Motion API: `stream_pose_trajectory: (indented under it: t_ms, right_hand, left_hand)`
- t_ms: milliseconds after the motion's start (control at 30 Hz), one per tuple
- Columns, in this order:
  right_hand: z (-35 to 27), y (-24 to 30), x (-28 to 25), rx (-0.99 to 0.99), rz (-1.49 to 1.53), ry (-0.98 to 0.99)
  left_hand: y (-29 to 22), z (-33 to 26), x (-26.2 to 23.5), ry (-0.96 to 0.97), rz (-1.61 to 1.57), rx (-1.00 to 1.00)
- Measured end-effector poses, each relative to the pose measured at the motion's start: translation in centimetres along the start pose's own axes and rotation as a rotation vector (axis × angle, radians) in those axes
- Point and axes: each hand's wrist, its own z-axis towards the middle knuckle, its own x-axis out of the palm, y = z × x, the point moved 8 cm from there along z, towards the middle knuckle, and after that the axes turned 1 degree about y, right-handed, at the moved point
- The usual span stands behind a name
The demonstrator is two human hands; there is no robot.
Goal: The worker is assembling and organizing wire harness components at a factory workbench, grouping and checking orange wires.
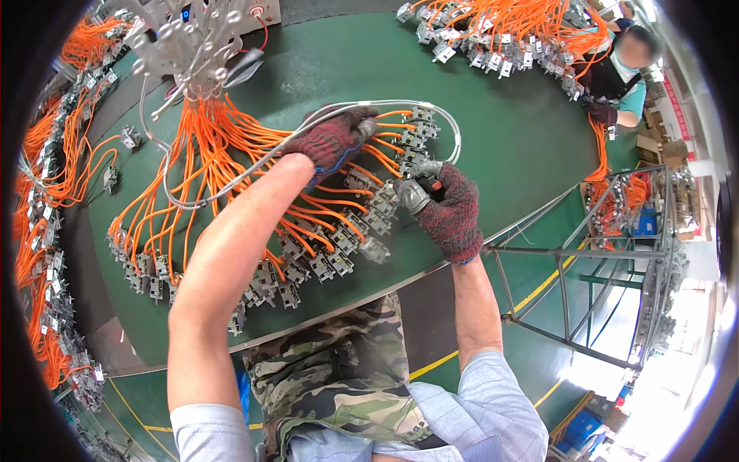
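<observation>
My left hand (331,142), in a dark red-grey knit glove, is closed around orange cables (389,146) whose ends stick out past its fingers. Light grey tubing (385,103) loops by this hand and bends round to the right. My right hand (453,212), gloved alike with grey-covered fingertips, pinches at a metal connector (406,182) beside the row. The fingers partly hide that piece. Metal connectors (331,263) on orange cables fan out along the near side of the green table (508,138). Their cables gather under a pale, many-armed metal cluster (196,54).
More orange cables with connectors (493,46) lie at the far right, near a person (620,77) with a gloved hand on some. Another heap (46,254) lines the left side. A metal frame rack (577,292) stands right of the table edge. A device (250,11) sits at the back.
</observation>
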Motion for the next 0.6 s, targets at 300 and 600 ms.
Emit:
stream_pose_trajectory:
  t_ms: [300,600]
  right_hand:
    - [0.2,-1.7,-0.1,0.088,0.202,-0.015]
    - [-0.1,-0.4,-0.3,0.01,-0.061,-0.015]
  left_hand:
    - [-2.3,-8.2,-1.6,0.115,0.287,0.287]
    - [-1.6,-8.0,-1.4,0.09,0.189,0.188]
